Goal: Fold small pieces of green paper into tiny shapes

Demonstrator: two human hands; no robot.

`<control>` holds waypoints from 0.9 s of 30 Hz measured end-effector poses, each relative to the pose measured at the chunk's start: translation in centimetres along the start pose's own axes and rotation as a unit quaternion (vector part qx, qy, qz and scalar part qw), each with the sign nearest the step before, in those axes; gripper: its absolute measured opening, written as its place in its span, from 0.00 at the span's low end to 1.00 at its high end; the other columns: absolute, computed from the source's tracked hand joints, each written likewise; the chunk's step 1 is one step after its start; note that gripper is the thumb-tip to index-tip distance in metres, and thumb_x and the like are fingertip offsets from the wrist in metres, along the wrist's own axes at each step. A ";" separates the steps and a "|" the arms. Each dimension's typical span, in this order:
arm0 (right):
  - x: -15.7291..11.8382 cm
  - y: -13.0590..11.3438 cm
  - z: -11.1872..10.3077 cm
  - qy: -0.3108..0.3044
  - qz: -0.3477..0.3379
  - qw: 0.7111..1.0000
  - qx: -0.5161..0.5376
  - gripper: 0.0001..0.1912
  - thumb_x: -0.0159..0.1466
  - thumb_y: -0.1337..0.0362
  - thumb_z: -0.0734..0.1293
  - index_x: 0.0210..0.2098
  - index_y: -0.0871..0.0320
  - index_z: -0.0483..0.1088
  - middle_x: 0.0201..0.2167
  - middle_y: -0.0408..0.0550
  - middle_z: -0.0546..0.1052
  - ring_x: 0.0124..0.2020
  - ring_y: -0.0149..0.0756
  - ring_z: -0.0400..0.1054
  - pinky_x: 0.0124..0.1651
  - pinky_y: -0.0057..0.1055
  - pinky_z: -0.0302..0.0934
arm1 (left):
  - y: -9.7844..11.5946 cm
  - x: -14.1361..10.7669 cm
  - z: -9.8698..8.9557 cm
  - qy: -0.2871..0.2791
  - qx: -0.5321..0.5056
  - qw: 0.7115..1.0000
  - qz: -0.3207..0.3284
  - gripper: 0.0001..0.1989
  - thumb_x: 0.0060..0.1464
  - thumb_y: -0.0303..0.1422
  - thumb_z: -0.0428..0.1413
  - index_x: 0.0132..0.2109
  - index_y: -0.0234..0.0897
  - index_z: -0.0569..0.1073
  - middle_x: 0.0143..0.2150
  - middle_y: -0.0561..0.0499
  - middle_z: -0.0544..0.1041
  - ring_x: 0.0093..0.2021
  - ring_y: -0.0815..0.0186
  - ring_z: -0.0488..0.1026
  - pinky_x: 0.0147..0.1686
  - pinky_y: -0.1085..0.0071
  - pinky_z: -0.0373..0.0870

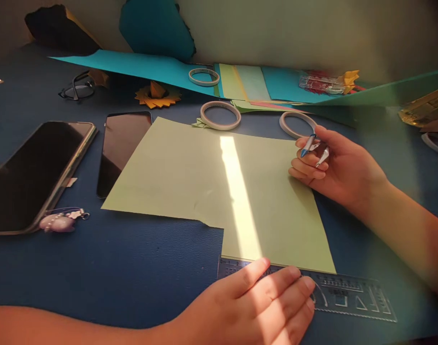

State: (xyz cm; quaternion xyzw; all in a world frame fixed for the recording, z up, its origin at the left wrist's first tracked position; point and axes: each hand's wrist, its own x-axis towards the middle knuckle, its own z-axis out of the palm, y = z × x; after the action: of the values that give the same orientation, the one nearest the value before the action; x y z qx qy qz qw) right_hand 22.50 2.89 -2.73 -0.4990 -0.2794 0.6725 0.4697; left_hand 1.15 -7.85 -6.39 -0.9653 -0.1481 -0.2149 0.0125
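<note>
A light green paper sheet (175, 167) with a notch cut from its lower left lies on the dark blue table. Along its bottom edge sits a clear ruler (351, 294). My left hand (262, 302) lies flat over the ruler, fingers stretched out and tips at the paper's edge. At the sheet's right edge my right hand (322, 158) is curled round a white and blue pen (308, 145), its blue tip pointing down-left above the paper. A small silver pointed piece also shows between those fingers. A band of sunlight crosses the sheet and my left hand.
Two phones (35, 172) (123, 143) and a pinkish charm (59, 222) lie left. Tape rolls (220, 127) (288, 125), glasses (78, 91), a yellow paper flower (157, 97) and blue sheets (132, 67) are behind the green sheet.
</note>
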 end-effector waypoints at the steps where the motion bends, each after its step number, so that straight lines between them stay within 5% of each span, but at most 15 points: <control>1: 0.0 0.0 0.0 -0.002 -0.002 1.000 -0.003 0.23 0.68 0.59 0.50 0.22 0.59 0.67 0.10 0.38 0.55 0.12 0.21 0.49 0.19 0.22 0.49 | 0.0 0.0 0.0 -0.001 0.000 1.000 0.001 0.14 0.63 0.32 0.44 0.50 0.42 0.71 0.55 0.62 0.70 0.56 0.71 0.63 0.52 0.75 0.64; 7: -1.2 1.2 0.7 -0.058 -0.077 0.992 -0.085 0.03 0.56 0.65 0.67 0.30 0.59 0.70 0.17 0.40 0.64 0.19 0.25 0.58 0.19 0.23 0.53 | -0.2 0.0 -0.3 -0.013 0.007 1.000 0.004 0.15 0.63 0.32 0.43 0.52 0.42 0.70 0.56 0.62 0.69 0.56 0.72 0.63 0.53 0.77 0.63; 12: -3.8 3.1 2.6 -0.179 -0.070 0.961 -0.198 0.09 0.58 0.62 0.67 0.38 0.54 0.67 0.21 0.40 0.67 0.21 0.28 0.62 0.23 0.26 0.59 | 0.0 -0.1 -0.1 0.010 0.014 1.000 -0.003 0.14 0.63 0.32 0.45 0.51 0.43 0.71 0.55 0.62 0.70 0.55 0.73 0.65 0.55 0.77 0.62; 18: -6.3 4.3 3.7 -0.224 -0.074 0.938 -0.255 0.06 0.63 0.66 0.61 0.41 0.51 0.64 0.24 0.40 0.65 0.23 0.26 0.60 0.24 0.23 0.58 | 0.2 0.2 -0.1 -0.002 0.012 1.000 -0.003 0.14 0.61 0.29 0.46 0.51 0.41 0.71 0.53 0.61 0.72 0.54 0.72 0.67 0.55 0.77 0.64; 27: -6.1 4.5 3.5 -0.227 -0.073 0.936 -0.258 0.06 0.64 0.68 0.59 0.40 0.53 0.62 0.21 0.38 0.62 0.21 0.24 0.55 0.21 0.21 0.52 | 0.1 0.1 -0.1 -0.022 0.003 1.000 0.009 0.16 0.61 0.27 0.45 0.54 0.37 0.68 0.55 0.57 0.70 0.57 0.68 0.63 0.60 0.71 0.57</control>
State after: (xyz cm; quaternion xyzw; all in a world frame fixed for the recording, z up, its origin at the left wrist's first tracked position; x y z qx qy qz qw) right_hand 17.97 -4.11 -2.81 -0.4158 -0.5777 0.6366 0.2967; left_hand 1.19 -7.94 -6.29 -0.9710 -0.1402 -0.1932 0.0136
